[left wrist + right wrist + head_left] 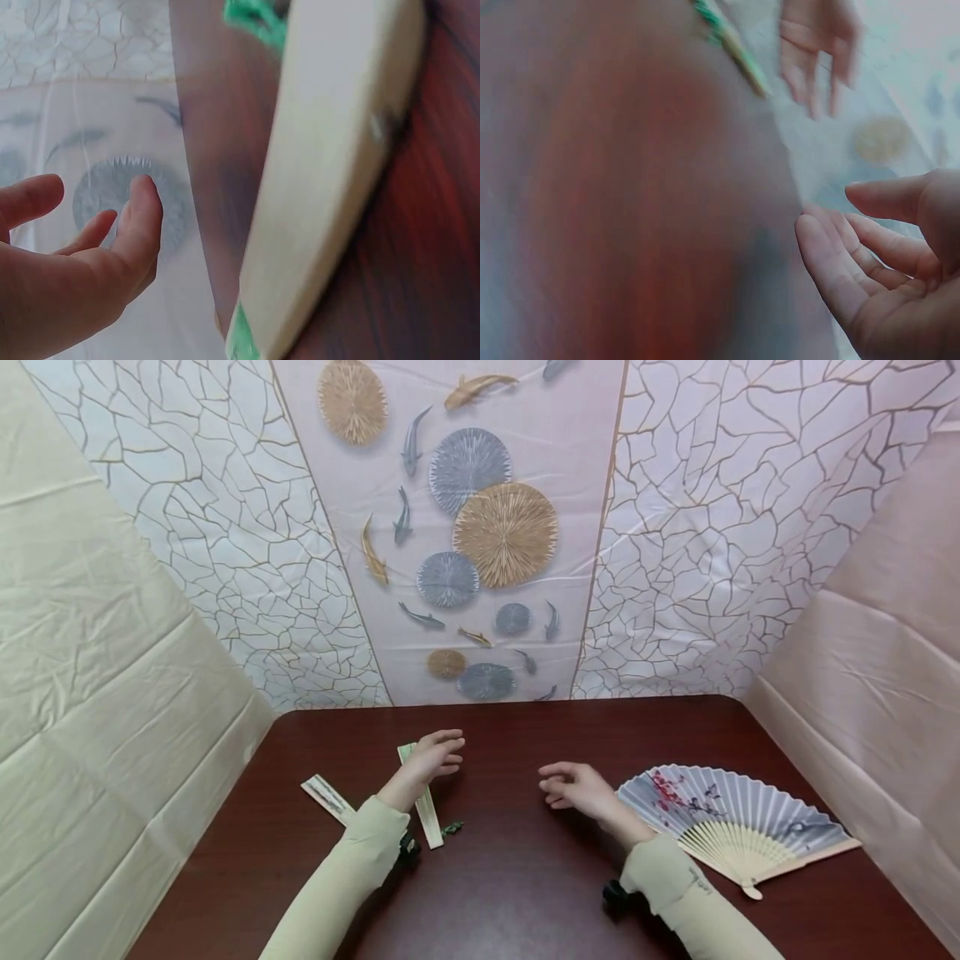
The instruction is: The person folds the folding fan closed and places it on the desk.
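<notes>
My left hand [429,764] is raised over the dark table, fingers loosely bent and holding nothing. Beneath it in the head view lies a folded fan with a green edge [427,818], partly covered by the hand and wrist. A green tassel [453,828] lies by its lower end. The left wrist view shows its pale wooden guard [330,150] up close. My right hand [577,789], likewise relaxed with nothing in it, is left of a spread fan [738,822] with red blossoms on grey-blue; the forearm overlaps that fan's left edge.
Another folded fan [326,797] lies farther left, its near end hidden by my left sleeve. The reddish-brown table [510,893] ends at a patterned cloth backdrop [495,635]. Beige cloth walls stand at the left [150,735] and right [877,693].
</notes>
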`<state>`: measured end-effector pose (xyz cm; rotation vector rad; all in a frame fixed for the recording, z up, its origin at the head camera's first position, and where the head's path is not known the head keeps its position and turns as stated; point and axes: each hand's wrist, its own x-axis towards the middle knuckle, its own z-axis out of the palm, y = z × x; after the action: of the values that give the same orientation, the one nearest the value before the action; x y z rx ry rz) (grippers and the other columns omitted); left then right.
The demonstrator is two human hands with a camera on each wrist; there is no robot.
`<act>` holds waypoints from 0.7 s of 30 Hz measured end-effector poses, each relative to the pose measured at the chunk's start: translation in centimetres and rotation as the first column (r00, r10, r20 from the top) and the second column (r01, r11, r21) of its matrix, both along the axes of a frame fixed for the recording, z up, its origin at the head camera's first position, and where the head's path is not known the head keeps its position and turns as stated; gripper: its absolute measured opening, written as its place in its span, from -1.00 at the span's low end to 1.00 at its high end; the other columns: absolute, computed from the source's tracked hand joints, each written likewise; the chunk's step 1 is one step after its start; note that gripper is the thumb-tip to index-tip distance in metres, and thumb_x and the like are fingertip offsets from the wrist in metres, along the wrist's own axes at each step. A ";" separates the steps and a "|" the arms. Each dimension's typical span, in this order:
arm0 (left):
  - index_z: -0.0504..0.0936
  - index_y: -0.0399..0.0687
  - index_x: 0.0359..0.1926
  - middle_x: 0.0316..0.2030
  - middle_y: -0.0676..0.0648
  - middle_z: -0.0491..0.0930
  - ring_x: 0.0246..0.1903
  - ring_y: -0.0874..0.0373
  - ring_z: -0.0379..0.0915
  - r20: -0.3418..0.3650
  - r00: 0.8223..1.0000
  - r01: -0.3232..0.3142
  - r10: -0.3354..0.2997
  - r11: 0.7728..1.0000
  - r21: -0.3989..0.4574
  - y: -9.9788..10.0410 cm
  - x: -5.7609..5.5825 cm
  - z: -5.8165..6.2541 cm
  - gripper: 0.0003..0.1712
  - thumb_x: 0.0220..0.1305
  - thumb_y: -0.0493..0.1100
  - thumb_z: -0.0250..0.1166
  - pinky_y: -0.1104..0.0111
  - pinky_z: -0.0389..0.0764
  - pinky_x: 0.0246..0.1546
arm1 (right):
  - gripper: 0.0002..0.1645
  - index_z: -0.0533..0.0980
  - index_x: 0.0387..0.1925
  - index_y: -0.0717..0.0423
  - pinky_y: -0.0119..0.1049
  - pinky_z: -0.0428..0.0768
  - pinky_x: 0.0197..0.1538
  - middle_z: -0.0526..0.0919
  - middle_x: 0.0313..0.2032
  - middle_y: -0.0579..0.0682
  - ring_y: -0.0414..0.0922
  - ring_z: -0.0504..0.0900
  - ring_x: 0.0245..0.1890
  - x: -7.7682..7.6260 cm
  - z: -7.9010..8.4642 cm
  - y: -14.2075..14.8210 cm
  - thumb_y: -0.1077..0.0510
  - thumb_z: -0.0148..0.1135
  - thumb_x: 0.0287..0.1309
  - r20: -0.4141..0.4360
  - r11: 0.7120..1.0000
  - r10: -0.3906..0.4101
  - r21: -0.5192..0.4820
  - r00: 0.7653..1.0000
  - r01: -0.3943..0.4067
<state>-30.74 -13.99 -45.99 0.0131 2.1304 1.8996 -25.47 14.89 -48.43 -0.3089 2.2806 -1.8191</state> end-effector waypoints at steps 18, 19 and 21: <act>0.42 -0.26 0.37 0.24 -0.25 0.49 0.18 -0.30 0.45 0.004 0.994 0.109 -0.109 0.994 0.007 7.5 -0.4 -0.5 -0.47 0.49 -0.14 0.18 0.07 0.60 0.11 | -0.41 0.26 0.29 0.61 -0.28 0.73 -0.16 0.72 -0.22 -0.09 -0.28 0.72 -0.32 2.4 2.4 16.8 0.20 0.10 0.48 -0.110 0.931 -0.342 0.093 0.933 0.353; 0.42 -0.26 0.37 0.23 -0.24 0.50 0.18 -0.29 0.45 0.005 0.994 0.110 -0.110 0.994 0.005 7.8 -0.4 -0.5 -0.47 0.48 -0.14 0.19 0.08 0.61 0.10 | -0.40 0.26 0.29 0.62 -0.30 0.73 -0.17 0.71 -0.24 -0.15 -0.30 0.71 -0.32 2.7 2.4 17.7 0.19 0.10 0.48 -0.116 0.925 -0.355 0.101 0.928 0.367; 0.43 -0.24 0.36 0.22 -0.23 0.51 0.18 -0.28 0.46 0.011 0.993 0.114 -0.114 0.993 0.006 8.4 -0.4 -0.4 -0.48 0.48 -0.14 0.19 0.11 0.62 0.09 | -0.40 0.28 0.26 0.62 -0.35 0.72 -0.21 0.70 -0.29 -0.26 -0.32 0.70 -0.34 3.3 2.4 19.3 0.17 0.12 0.47 -0.135 0.909 -0.388 0.109 0.912 0.403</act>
<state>-31.16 -5.56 -46.42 0.1218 2.0706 1.8362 -22.12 34.21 -46.02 0.0897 2.6866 -1.8446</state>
